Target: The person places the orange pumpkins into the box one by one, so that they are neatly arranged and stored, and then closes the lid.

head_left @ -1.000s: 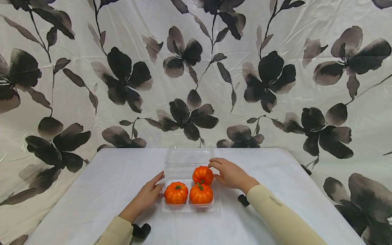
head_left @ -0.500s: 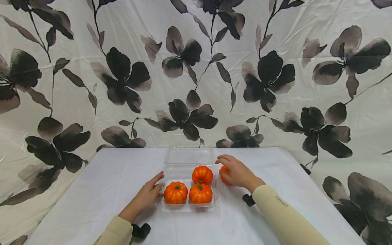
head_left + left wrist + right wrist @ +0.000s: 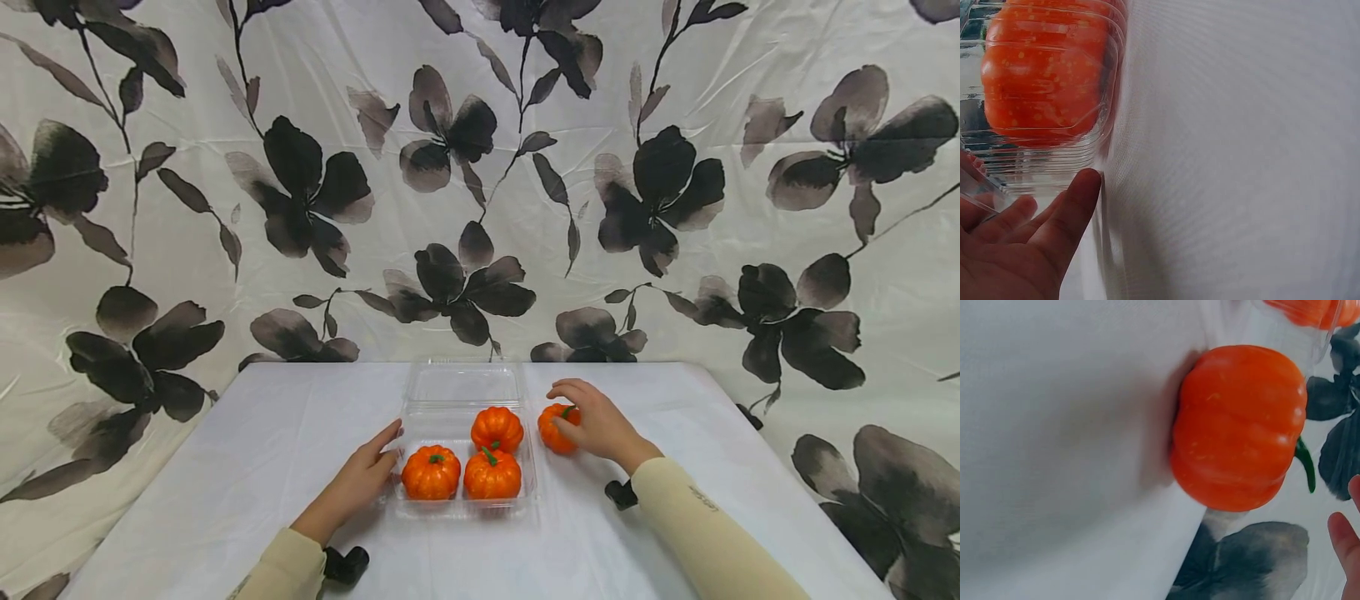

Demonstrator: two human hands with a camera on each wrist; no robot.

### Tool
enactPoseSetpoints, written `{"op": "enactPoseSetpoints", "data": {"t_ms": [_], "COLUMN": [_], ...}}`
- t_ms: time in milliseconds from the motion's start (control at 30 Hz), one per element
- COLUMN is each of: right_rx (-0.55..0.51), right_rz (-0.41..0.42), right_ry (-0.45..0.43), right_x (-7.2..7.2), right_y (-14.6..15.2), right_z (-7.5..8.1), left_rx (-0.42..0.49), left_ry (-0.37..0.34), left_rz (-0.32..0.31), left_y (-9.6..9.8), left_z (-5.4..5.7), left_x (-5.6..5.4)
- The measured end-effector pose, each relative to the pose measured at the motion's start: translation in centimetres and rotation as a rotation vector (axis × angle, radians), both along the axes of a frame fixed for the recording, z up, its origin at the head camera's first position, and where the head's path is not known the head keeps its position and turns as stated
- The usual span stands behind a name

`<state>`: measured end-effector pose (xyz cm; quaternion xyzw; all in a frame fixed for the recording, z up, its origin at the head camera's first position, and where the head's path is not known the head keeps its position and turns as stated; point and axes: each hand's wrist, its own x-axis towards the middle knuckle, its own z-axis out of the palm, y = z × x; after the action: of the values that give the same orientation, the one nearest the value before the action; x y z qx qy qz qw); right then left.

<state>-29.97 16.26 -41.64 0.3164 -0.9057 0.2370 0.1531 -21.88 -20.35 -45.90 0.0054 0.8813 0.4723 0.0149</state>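
Note:
In the head view a clear plastic clamshell box stands on the table with its lid raised at the back. Inside are a front-left pumpkin, a front-right pumpkin and a back-right pumpkin, all small and orange. My left hand rests its extended fingers at the box's left side. A fourth small pumpkin with a green stem sits on the cloth right of the box. Over its right side is my right hand; the right wrist view shows fingertips apart from the pumpkin.
White cloth covers the table. Behind it hangs a pale curtain with dark flowers. Black wrist devices sit at both cuffs, the left one low over the table.
My right hand has moved right, away from the box, uncovering the pumpkin beside it, which was mostly hidden behind the hand. The left hand and the box have stayed put.

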Motion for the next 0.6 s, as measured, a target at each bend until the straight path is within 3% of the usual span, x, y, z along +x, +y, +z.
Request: {"op": "enactPoseSetpoints", "data": {"t_ms": [200,600], "right_rx": [-0.078,-0.2], "right_rz": [-0.027,-0.203], "right_ry": [-0.089,-0.235], "right_x": [-0.1,-0.2], "right_y": [0.8,1.5], "right_z": [-0.6,-1.7], "left_rx": [0.001,0.014], "left_ry": [0.004,0.009], "left_rz": [0.0,-0.002], "left_y": [0.0,0.1], "left_z": [0.0,0.0], "left_x": [0.0,0.0]}}
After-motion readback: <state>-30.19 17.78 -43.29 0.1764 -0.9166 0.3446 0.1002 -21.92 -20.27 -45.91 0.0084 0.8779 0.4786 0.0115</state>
